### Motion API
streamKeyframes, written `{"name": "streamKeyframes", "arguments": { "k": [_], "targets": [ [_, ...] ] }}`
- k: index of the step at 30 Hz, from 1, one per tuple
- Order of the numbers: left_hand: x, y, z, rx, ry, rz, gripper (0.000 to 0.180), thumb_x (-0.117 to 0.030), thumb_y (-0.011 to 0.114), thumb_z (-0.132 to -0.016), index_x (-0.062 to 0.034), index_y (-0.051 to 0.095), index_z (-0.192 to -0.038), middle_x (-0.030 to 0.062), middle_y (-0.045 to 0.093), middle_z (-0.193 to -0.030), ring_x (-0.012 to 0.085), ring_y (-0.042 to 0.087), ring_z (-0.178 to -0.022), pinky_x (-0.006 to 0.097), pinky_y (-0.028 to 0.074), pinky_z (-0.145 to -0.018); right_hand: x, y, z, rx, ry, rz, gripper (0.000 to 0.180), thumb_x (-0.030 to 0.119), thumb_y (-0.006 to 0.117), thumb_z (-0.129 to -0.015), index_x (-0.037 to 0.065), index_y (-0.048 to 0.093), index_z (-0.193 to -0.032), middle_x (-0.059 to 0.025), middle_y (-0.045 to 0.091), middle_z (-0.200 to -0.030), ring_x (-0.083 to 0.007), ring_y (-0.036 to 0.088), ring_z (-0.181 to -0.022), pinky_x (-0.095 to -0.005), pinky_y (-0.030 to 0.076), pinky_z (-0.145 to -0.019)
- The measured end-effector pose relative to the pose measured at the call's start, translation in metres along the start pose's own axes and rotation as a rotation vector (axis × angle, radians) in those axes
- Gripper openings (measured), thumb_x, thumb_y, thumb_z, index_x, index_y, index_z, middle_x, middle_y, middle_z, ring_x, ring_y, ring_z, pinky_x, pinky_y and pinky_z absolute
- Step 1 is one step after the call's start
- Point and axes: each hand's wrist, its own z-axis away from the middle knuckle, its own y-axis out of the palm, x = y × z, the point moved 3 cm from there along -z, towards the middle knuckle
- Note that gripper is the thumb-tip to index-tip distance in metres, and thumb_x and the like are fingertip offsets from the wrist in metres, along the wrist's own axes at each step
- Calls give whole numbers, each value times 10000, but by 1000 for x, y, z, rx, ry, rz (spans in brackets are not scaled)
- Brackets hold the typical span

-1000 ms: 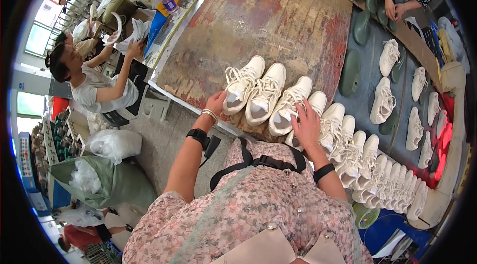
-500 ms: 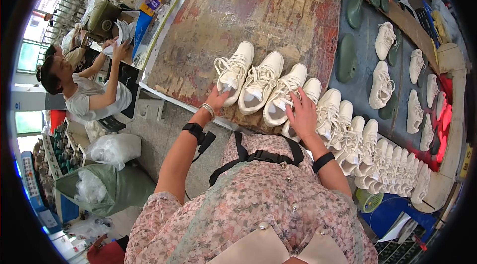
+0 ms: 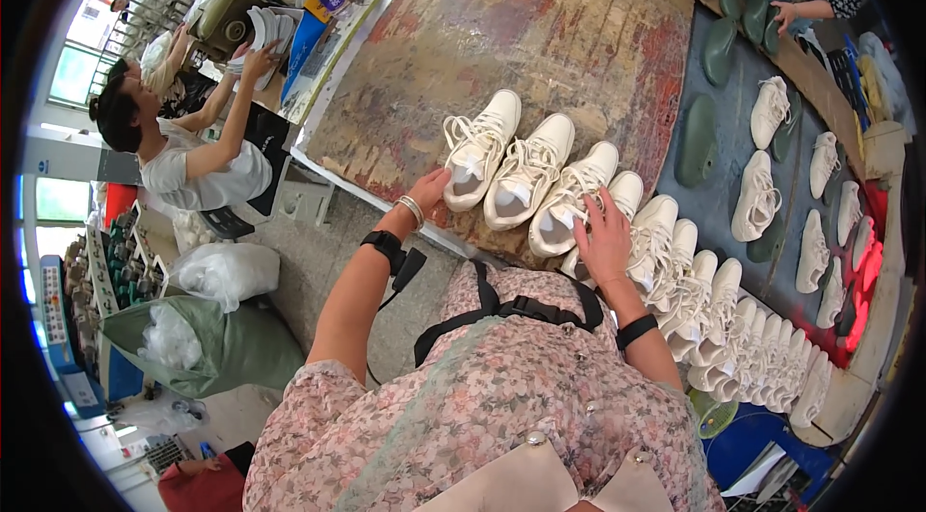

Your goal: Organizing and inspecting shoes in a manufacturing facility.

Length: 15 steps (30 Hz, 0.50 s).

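Cream lace-up sneakers stand side by side along the near edge of the worn table. My left hand [image 3: 424,194] is beside the heel of the leftmost sneaker [image 3: 482,148], fingers extended, holding nothing. To its right sits a second sneaker [image 3: 529,170] with pale lining at its opening. My right hand [image 3: 606,242] has its fingers spread against the right side of the third sneaker [image 3: 571,201]. A fourth sneaker [image 3: 625,192] is partly covered by that hand. Many more sneakers [image 3: 709,305] continue in a row to the right.
The table [image 3: 482,30] has a scuffed brown-red top. Beyond the row, a dark belt [image 3: 728,126] carries sneakers and green shoe lasts [image 3: 696,139]; a co-worker's hands hold lasts there. A red glow lies at far right. Another person [image 3: 193,146] works at left, near a green sack [image 3: 207,358].
My left hand has drawn slightly away from the leftmost sneaker. My right hand stays by the third sneaker. The whole view has shifted, so the table and shoes sit farther right and lower.
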Motion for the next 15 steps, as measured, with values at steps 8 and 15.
{"name": "streamKeyframes", "arguments": {
  "k": [8,15],
  "targets": [
    [-9,-3,-10,-232,247,-334,593,-358,539,-874,39,398,-1291,188,522,-1227,267,512,-1122,348,409,-915,-2,-3,0,9,14,-42,384,241,593,-817,96,536,-1168,-136,420,-1296,-321,480,-1055,-405,363,-932],
    [-53,30,-3,-225,734,-604,777,-390,647,-775,57,323,-1321,268,363,-1337,364,338,-1259,398,285,-1028,-55,-44,9,-114,273,-388,231,117,521,-861,39,603,-1062,-127,575,-1099,-280,526,-1001,-345,416,-882]
  ]
}}
